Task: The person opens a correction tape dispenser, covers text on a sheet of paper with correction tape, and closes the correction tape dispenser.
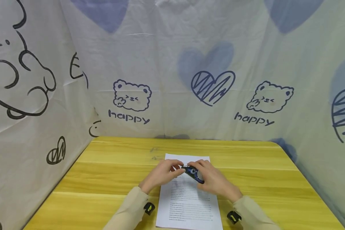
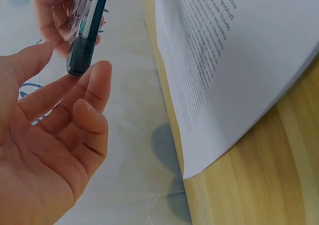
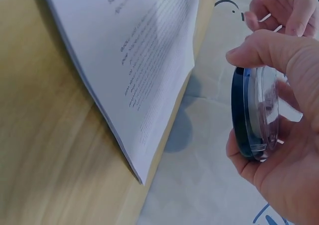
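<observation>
A correction tape dispenser, dark blue with a clear cover, is held above the printed paper. My right hand grips its wide rounded body, thumb on one edge and fingers round the other in the right wrist view. Its narrow dark end points toward my left hand. Thumb and fingers of that hand are spread about this end; the left wrist view shows a gap beside the thumb and the fingertips right at the end's lower edge. Part of the dispenser is hidden by my right hand.
The paper looks like a stack of several sheets, lying on a yellow wood-grain table. Printed white cloth hangs behind the table and along its sides. A small black band piece shows at each wrist.
</observation>
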{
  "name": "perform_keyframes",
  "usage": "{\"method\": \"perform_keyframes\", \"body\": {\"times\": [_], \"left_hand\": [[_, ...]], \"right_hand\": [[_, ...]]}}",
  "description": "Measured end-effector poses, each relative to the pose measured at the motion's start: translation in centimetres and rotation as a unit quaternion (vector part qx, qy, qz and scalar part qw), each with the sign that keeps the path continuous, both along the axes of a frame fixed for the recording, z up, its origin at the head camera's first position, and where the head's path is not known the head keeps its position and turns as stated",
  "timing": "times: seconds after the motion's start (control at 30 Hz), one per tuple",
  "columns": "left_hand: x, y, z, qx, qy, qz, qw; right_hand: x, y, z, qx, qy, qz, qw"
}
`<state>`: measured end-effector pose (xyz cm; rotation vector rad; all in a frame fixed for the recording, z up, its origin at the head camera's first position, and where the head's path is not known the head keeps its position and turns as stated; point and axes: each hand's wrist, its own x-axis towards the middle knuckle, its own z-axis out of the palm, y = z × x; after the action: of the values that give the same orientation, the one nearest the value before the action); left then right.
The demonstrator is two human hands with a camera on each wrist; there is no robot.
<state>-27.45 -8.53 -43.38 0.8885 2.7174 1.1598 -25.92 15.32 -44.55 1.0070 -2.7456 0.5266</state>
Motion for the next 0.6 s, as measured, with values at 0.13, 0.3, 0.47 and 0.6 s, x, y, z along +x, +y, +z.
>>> {"method": "perform_keyframes", "body": {"times": [0.13, 0.3, 0.47, 0.6], "left_hand": [[-0.08, 0.19, 0.06, 0.003, -0.024, -0.011, 0.9996], [0.1, 0.27, -0.23, 0.017, -0.064, -0.031, 0.9973], [0.33, 0.07, -0.73, 0.061, -0.094, -0.028, 0.9933], [0.35, 0.06, -0.81, 0.087, -0.097, -0.028, 0.9911]], "right_hand": [[0.01, -0.35, -0.13, -0.003, 0.015, 0.008, 0.9998], [0.17, -0.69, -0.25, -0.015, 0.04, 0.032, 0.9986], [0.13, -0.78, -0.53, -0.077, 0.016, 0.046, 0.9958], [-0.15, -0.68, -0.65, -0.196, -0.101, 0.005, 0.9752]]}}
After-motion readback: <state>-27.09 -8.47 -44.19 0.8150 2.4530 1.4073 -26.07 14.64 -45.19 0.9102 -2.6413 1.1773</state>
